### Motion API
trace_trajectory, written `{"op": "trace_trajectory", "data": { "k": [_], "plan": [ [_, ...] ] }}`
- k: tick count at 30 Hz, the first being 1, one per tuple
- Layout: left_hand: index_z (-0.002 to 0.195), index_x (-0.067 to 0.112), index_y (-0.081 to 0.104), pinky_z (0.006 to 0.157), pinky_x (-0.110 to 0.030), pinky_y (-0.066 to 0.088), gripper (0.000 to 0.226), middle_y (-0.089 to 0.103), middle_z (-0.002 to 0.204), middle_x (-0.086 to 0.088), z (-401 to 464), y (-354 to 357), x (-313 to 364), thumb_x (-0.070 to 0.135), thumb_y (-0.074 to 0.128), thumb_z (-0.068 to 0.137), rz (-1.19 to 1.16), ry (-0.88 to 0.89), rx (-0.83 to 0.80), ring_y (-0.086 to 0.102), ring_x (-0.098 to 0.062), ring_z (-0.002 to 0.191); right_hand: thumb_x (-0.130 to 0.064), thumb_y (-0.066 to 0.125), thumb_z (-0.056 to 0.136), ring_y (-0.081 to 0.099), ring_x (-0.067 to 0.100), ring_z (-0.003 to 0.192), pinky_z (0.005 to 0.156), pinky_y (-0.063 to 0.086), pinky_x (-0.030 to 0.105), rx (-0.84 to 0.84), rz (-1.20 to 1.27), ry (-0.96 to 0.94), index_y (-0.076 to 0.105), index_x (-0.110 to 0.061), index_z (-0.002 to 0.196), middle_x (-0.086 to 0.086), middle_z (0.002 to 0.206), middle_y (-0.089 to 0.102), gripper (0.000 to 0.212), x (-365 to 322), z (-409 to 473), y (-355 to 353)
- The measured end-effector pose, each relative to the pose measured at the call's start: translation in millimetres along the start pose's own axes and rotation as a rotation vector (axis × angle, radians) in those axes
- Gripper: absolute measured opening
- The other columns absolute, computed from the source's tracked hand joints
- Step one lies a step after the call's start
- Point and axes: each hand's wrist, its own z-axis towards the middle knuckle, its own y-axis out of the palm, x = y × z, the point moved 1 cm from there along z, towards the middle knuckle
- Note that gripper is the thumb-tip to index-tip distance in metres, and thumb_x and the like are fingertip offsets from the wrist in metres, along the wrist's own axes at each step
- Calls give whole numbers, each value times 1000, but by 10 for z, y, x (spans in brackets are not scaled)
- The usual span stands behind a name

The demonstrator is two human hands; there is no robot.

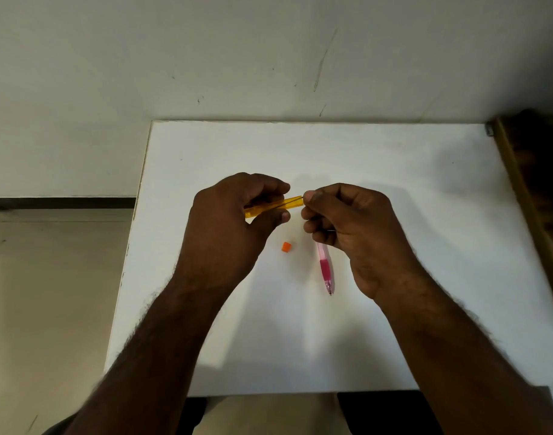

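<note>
surface: white table [394,183] | on it: small orange cap [286,247], mid-table | pink pen [326,268] just beside, tip toward near edge

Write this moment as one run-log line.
left hand: holds yellow tube | right hand: pinches tube end | orange cap, pink pen: on table

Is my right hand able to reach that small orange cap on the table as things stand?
Probably yes: the orange cap lies uncovered on the table near the right hand, though that hand first must release the yellow tube.
</note>
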Motion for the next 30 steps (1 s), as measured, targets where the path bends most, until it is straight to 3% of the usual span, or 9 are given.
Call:
{"op": "trace_trajectory", "data": {
  "k": [7,13,19,24,30],
  "plan": [
    [109,21,76,82,-2,43,29,75,98,11,9,3,-3,16,82,81,-13,2,15,67,1,88,-29,74,91,74,17,70,69,59,28,11,-33,-38,77,-21,80,1,76,78,14,-7,5,-25],
    [109,22,75,82,-2,43,30,74,96,13,6,-11,-22,16,82,81,-32,-25,30,67,2,88,-26,74,90,73,15,67,66,56,27,16,3,-51,77,-18,80,2,75,77,13,-27,-2,-45],
    [109,22,75,83,-2,44,30,74,100,11,5,28,-24,10,80,82,-105,-86,49,66,3,92,-27,68,82,68,17,60,60,54,29,145,102,-120,72,-24,69,0,70,73,14,-110,-4,-149],
    [103,28,76,88,-17,53,30,76,100,14,26,66,-26,5,75,85,-255,-206,57,71,-2,92,-19,66,88,64,15,56,55,52,27,205,209,-174,70,-21,71,-2,68,71,18,-155,-17,-211],
    [101,29,78,85,-10,45,23,75,101,16,-2,190,-76,13,78,84,-84,-204,40,65,1,98,-14,65,94,62,15,55,56,52,27,212,288,-148,69,-23,67,-2,66,70,29,-165,-24,-256]
  ]
}}
